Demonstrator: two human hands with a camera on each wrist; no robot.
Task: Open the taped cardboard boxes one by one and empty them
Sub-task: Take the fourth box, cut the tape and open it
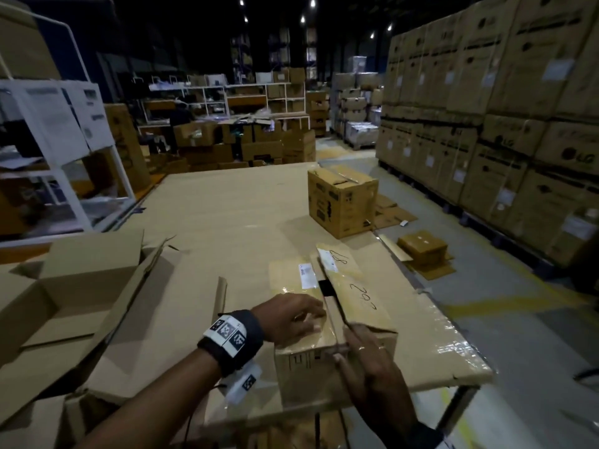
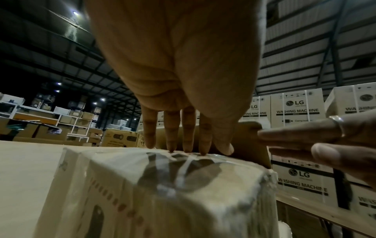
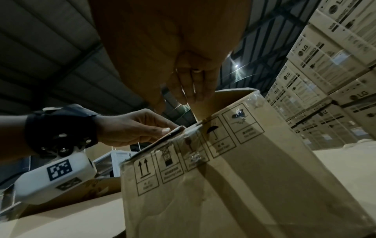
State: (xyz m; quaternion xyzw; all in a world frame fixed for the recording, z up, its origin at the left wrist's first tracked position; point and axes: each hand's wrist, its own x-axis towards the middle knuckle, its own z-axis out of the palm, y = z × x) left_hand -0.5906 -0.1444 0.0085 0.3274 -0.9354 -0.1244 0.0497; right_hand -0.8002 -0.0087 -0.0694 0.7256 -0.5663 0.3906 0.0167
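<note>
Nearby, open carton (image 1: pixel 74 286), taller box (image 1: pixel 340 199)

1. The raised flap (image 1: pixel 356 293) of the small taped brown cardboard box bears handwritten "297".
2. The tall stacked pale cardboard cartons (image 2: pixel 297 111) read "LG" and "WASHING MACHINE".
3. The box's side panel (image 3: pixel 183 161) shows two up-arrows and an umbrella symbol.
</note>
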